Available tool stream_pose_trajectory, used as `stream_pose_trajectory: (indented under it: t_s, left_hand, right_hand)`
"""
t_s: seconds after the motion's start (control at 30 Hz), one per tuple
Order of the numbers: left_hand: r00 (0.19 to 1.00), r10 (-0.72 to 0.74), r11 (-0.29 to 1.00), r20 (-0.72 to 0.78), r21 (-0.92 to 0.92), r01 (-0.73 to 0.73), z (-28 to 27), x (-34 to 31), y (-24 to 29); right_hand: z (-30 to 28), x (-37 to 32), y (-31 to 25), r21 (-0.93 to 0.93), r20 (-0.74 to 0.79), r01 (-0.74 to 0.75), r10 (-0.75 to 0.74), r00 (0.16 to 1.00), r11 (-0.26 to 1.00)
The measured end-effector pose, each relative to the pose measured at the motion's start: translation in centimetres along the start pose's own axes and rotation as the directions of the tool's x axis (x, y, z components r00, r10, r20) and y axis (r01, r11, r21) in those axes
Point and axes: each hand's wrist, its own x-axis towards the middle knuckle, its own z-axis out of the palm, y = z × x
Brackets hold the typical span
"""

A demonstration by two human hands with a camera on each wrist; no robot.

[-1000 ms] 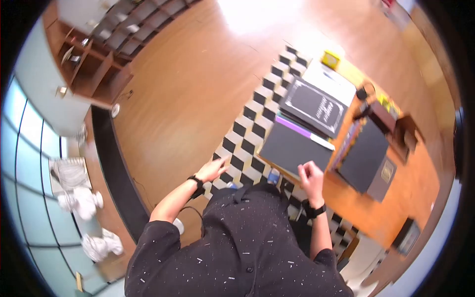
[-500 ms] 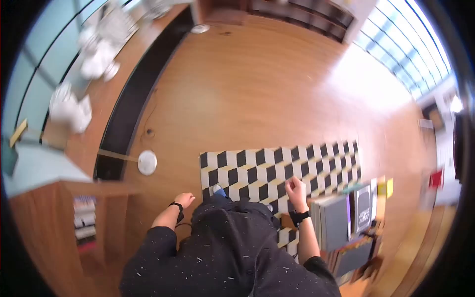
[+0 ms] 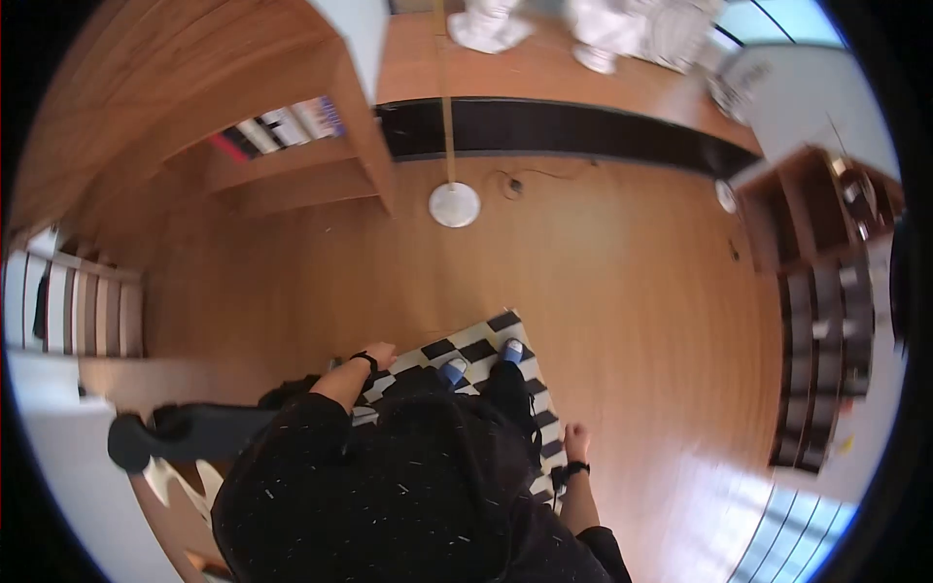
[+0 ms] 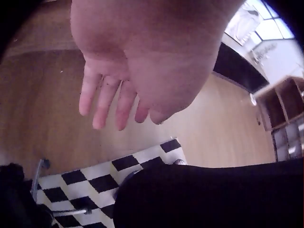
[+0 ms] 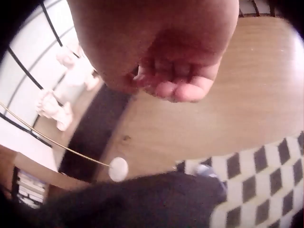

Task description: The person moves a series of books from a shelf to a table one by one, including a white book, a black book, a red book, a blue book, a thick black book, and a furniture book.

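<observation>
My left hand (image 3: pixel 381 354) hangs low beside my thigh, over the edge of the patterned rug (image 3: pixel 476 342). In the left wrist view its fingers (image 4: pixel 108 97) are long and relaxed, with nothing against the palm. On the other side, my right hand (image 3: pixel 576 442) hangs at my side near the rug's right edge. The right wrist view shows its fingers (image 5: pixel 183 90) loosely curled toward the palm; a tiny pale spot shows beside the thumb, and no object stands out in the hand. Both wrists wear black bands.
A wooden bookcase (image 3: pixel 360 146) with books stands at upper left. Ahead, a thin pole rises from a round white base (image 3: pixel 455 205), near a cable on the wooden floor (image 3: pixel 622 291). White plaster busts (image 3: pixel 607 29) line a ledge. A dark chair (image 3: pixel 209 430) is behind at left.
My body has turned left: the desk with folders has left the head view, and the bookcase and ledge now lie ahead. Both hands stay low at my sides.
</observation>
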Motion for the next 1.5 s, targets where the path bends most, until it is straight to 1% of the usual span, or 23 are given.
stream_pose_trajectory:
  t_s: [0.07,0.1,0.17,0.3,0.33,0.37,0.4,0.43,0.53,0.67,0.7,0.8,0.87,0.9,0.93,1.0,1.03,1.13,1.2,1.23,1.3,1.43,1.5]
  left_hand:
    - [0.997,-0.032,0.996,0.066,-0.082,0.037,1.5,-0.6,-0.4]
    - [0.991,-0.080,0.984,0.103,-0.153,0.095,1.0,-1.7,0.5]
    - [0.983,-0.184,0.928,-0.018,-0.334,0.168,2.1,-2.9,0.9]
    - [0.887,-0.440,0.750,-0.142,-0.601,0.276,2.2,-6.0,4.0]
    - [0.863,-0.485,0.726,-0.142,-0.616,0.306,2.1,-6.6,4.9]
    - [0.857,-0.503,0.681,-0.108,-0.660,0.316,2.4,-7.0,5.6]
    - [0.906,-0.365,0.832,-0.212,-0.511,0.216,4.8,-6.7,5.0]
    - [0.901,-0.402,0.778,-0.165,-0.581,0.240,4.2,-7.4,6.2]
    - [0.858,-0.500,0.650,-0.120,-0.707,0.279,5.8,-8.2,8.4]
    - [0.753,-0.658,0.360,0.020,-0.869,0.338,4.5,-10.5,11.0]
    - [0.746,-0.643,0.523,-0.175,-0.812,0.260,7.6,-10.2,10.0]
    - [0.653,-0.745,0.400,-0.136,-0.875,0.274,11.4,-11.2,9.6]
    - [0.693,-0.720,0.286,0.037,-0.894,0.345,11.4,-12.2,9.3]
    - [0.678,-0.726,0.042,0.114,-0.977,0.209,13.8,-11.6,8.6]
    - [0.765,-0.643,0.439,-0.040,-0.838,0.325,17.0,-10.8,6.3]
    - [0.702,-0.686,0.113,0.194,-0.924,0.365,15.0,-11.0,4.7]
    - [0.746,-0.585,0.149,0.318,-0.862,0.484,15.2,-10.3,2.1]
    - [0.756,-0.621,0.117,0.205,-0.930,0.348,15.2,-8.0,-3.7]
    - [0.767,-0.641,0.272,0.031,-0.925,0.265,13.6,-7.1,-7.8]
    - [0.657,-0.693,0.546,-0.297,-0.811,0.209,13.7,-5.1,-9.9]
    - [0.629,-0.716,0.471,-0.302,-0.874,0.116,9.5,-5.3,-12.4]
    - [0.579,-0.748,0.442,-0.325,-0.894,0.070,5.1,-5.7,-15.3]
    - [0.690,-0.683,0.469,-0.240,-0.869,0.161,3.8,-6.0,-16.3]
  right_hand:
    - [-1.2,0.2,1.3,-0.167,0.210,-0.089,0.123,0.970,0.982]
    - [-1.1,1.6,5.2,0.085,0.342,-0.256,0.213,0.915,0.963]
    - [-2.4,6.4,7.8,0.082,0.400,-0.332,0.274,0.875,0.940]
    - [-1.5,16.8,12.9,0.253,0.624,-0.758,0.497,0.603,0.601]
    - [-4.1,16.9,5.3,0.351,0.596,-0.731,0.463,0.656,0.585]
    - [-2.1,21.2,7.7,0.306,0.516,-0.605,0.406,0.754,0.735]
    - [-3.7,22.0,2.6,0.331,0.481,-0.455,0.267,0.835,0.827]
    - [-4.1,22.7,-2.4,0.395,0.430,-0.453,0.275,0.860,0.799]
    - [-3.0,28.6,-8.7,0.349,0.617,-0.547,0.252,0.745,0.761]
    - [0.4,30.8,-19.6,0.108,0.550,-0.261,0.161,0.820,0.959]
    - [1.1,31.3,-21.7,0.004,0.544,-0.194,0.160,0.823,0.981]
    - [4.2,32.0,-26.5,-0.142,0.633,-0.025,0.110,0.766,0.990]
    - [6.7,31.9,-29.2,-0.160,0.653,-0.014,0.116,0.749,0.987]
    - [8.0,31.1,-30.5,-0.165,0.676,0.057,0.070,0.734,0.985]
    - [9.1,30.2,-31.9,-0.166,0.697,0.128,0.024,0.717,0.978]
    - [11.2,27.8,-34.4,-0.162,0.705,0.191,-0.022,0.709,0.968]
    - [12.3,26.9,-35.3,-0.153,0.721,0.240,-0.057,0.691,0.959]
    - [15.2,25.3,-36.8,-0.284,0.750,0.222,0.072,0.658,0.933]
    - [16.3,23.3,-37.9,-0.337,0.742,0.232,0.106,0.661,0.913]
    - [16.7,22.5,-39.0,-0.349,0.736,0.249,0.100,0.669,0.903]
    - [18.6,20.9,-40.7,-0.463,0.749,0.239,0.232,0.621,0.853]
    - [23.8,20.7,-43.1,-0.324,0.801,0.150,0.187,0.569,0.934]
    - [26.0,19.1,-45.3,-0.299,0.815,0.178,0.154,0.558,0.938]
